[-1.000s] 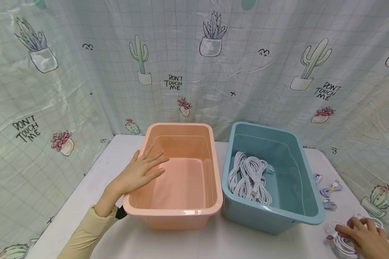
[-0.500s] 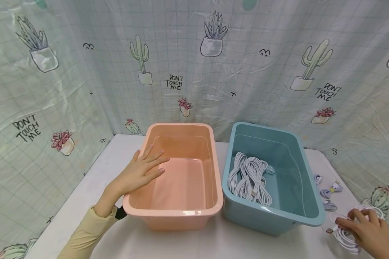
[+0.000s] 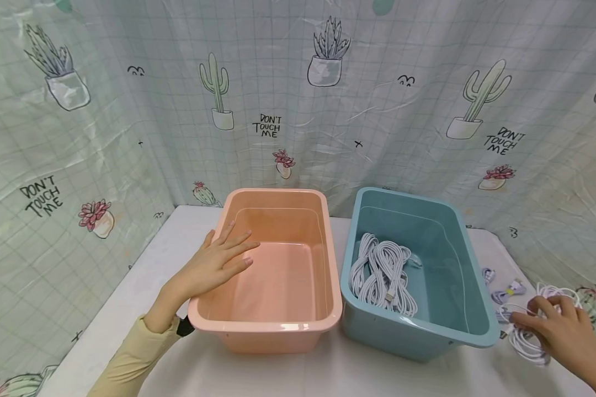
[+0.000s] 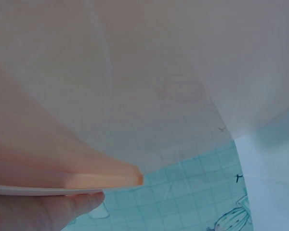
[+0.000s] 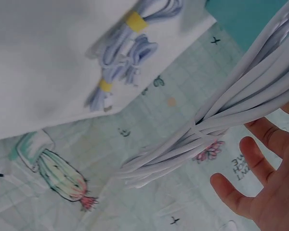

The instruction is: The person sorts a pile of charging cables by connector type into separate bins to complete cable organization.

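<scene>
In the head view my left hand (image 3: 208, 267) rests over the left rim of a pink plastic tub (image 3: 270, 339), its fingers straight and spread. The left wrist view shows part of that hand (image 4: 38, 211) beneath the tub's rim. At the lower right, my right hand (image 3: 561, 333) grips a coiled white cable (image 3: 526, 346) above the table. Seen from the right wrist, the bundled cable (image 5: 202, 125) is gathered at its middle, with several fingers of the hand (image 5: 274, 187) beside it. The thumb's grip is hidden there.
A blue-grey tub (image 3: 402, 336) stands right of the pink one, holding several coiled white cables (image 3: 384, 273). Beyond its right side lie several small lilac cables (image 3: 507, 292) on the white table (image 3: 258, 377). A cactus-print curtain (image 3: 298, 99) surrounds the table.
My right hand has lifted the coiled white cable off the table, moving slightly up and away in the head view. The left hand and both tubs stay in place.
</scene>
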{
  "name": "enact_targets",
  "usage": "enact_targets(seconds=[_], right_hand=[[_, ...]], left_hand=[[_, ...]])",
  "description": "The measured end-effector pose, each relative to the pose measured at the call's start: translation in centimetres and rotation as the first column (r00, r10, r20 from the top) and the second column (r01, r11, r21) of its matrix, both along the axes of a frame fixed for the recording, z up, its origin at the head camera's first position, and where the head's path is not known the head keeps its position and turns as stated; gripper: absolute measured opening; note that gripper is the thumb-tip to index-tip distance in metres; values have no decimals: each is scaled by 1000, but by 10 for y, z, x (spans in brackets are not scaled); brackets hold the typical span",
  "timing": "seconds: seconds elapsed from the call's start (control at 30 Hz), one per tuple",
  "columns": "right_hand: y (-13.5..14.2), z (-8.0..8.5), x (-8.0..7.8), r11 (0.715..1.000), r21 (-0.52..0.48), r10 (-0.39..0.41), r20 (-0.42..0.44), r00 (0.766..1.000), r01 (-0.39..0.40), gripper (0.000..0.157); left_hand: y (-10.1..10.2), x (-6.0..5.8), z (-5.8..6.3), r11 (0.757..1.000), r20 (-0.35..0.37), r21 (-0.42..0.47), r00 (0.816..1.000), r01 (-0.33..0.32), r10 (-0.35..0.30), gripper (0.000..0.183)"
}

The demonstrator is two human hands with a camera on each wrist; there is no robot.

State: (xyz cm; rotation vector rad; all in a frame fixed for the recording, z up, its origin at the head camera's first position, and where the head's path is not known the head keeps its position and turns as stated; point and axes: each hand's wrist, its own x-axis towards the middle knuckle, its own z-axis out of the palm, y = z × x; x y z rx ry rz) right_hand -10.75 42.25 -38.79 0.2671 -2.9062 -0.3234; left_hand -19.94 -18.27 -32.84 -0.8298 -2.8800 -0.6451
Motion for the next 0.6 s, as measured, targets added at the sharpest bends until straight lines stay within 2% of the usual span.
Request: enact_targets(seconds=[0.3, 0.4, 0.6], right_hand=[[-15, 28, -10, 999, -10, 36, -44, 998, -37, 28], [-18, 37, -13, 1000, -21, 6, -13, 1000, -7, 29], [-21, 52, -20, 1000, -28, 12, -8, 1000, -12, 33]], left_hand=[[0, -1, 1, 1000, 1, -12, 1000, -4, 4, 45], [0, 0, 2, 1000, 3, -12, 1000, -8, 8, 45], [1, -1, 1, 1000, -2, -11, 1000, -3, 3, 44]])
